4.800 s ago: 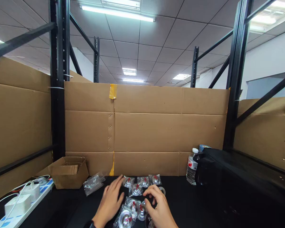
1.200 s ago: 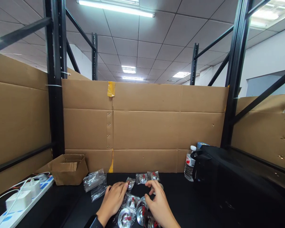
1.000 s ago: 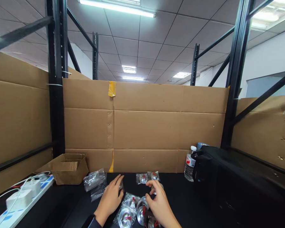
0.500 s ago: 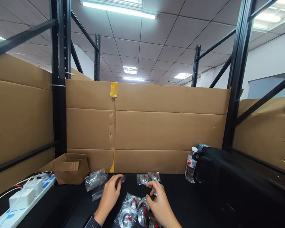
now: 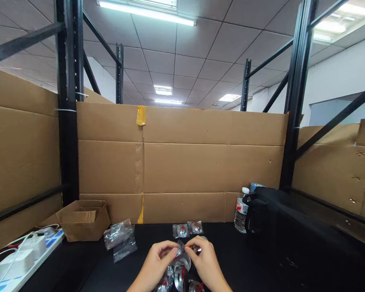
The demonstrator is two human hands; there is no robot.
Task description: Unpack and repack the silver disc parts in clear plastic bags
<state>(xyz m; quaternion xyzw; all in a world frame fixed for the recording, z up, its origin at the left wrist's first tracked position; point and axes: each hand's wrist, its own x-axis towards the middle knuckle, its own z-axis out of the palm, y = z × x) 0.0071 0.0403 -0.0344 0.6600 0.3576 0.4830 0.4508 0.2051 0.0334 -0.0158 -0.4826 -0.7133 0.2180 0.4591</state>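
My left hand (image 5: 158,263) and my right hand (image 5: 206,261) are close together at the front middle of the table. Between their fingertips is a small clear plastic bag (image 5: 180,246), pinched by my left hand. My right hand's fingers are curled around a shiny round metal piece, mostly hidden behind them. Below the hands lie several loose round metal pieces (image 5: 180,276) with red marks. Bagged metal pieces (image 5: 166,280) are partly covered by my left hand. Farther back, two bagged round pieces (image 5: 181,231) lie side by side.
Clear plastic bags (image 5: 120,237) lie to the left, beside an open cardboard box (image 5: 85,223). A white power strip (image 5: 33,267) with plugs runs along the left edge. On the right stand a water bottle (image 5: 241,213) and a large black bag (image 5: 292,239). Cardboard walls (image 5: 185,166) surround the table.
My left hand has moved right, from beside the plastic bags to my right hand, bringing a small clear bag. My right hand has stayed near its place. The view has shifted slightly.
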